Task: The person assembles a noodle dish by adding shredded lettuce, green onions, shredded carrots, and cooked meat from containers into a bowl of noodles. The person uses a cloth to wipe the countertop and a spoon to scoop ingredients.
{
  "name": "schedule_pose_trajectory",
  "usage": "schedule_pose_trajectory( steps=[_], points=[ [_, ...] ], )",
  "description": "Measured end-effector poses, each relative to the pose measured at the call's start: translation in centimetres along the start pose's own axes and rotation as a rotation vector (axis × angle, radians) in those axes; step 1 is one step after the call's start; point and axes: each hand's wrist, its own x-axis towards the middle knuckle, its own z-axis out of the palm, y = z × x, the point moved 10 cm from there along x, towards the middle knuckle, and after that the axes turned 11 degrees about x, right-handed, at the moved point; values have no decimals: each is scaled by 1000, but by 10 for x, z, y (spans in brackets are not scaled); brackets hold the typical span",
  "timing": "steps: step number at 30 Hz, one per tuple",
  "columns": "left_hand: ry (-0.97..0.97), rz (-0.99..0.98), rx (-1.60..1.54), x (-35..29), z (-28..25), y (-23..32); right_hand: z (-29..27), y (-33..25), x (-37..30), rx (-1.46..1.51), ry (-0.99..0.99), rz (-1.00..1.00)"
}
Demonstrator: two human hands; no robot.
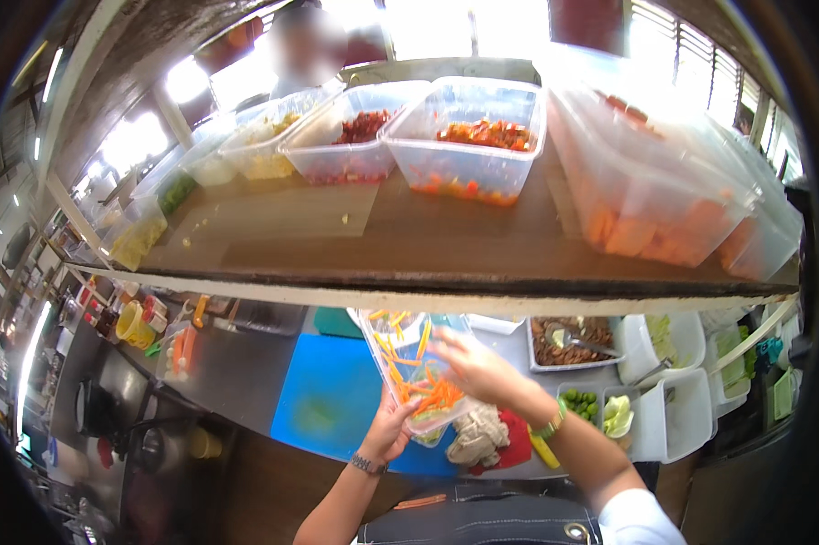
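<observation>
A clear plastic container is tilted above the worktop, holding orange carrot strips and some yellow strips. My left hand grips its near left corner, the thumb at the rim. Over the container's right side reaches my right hand, its fingers stretched out and nothing plainly in them. Beneath and to the left lies a blue cutting board with a wet-looking greenish patch. A crumpled beige cloth rests just right of the container's near end, beside a red cloth.
Overhead, a shelf carries several clear tubs, including one of chopped red and orange vegetables. On the right stand a tray of brown sliced food, limes and white tubs. A yellow handle lies near my right forearm.
</observation>
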Motion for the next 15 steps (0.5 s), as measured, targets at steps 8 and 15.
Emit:
schedule_pose_trajectory(
  steps=[8, 15],
  points=[
    [117, 152, 103, 3, -39, 15, 102, 22, 67, 34, -103, -162],
    [444, 161, 275, 6, -89, 16, 113, 39, 33, -41, -263, -121]
  ],
)
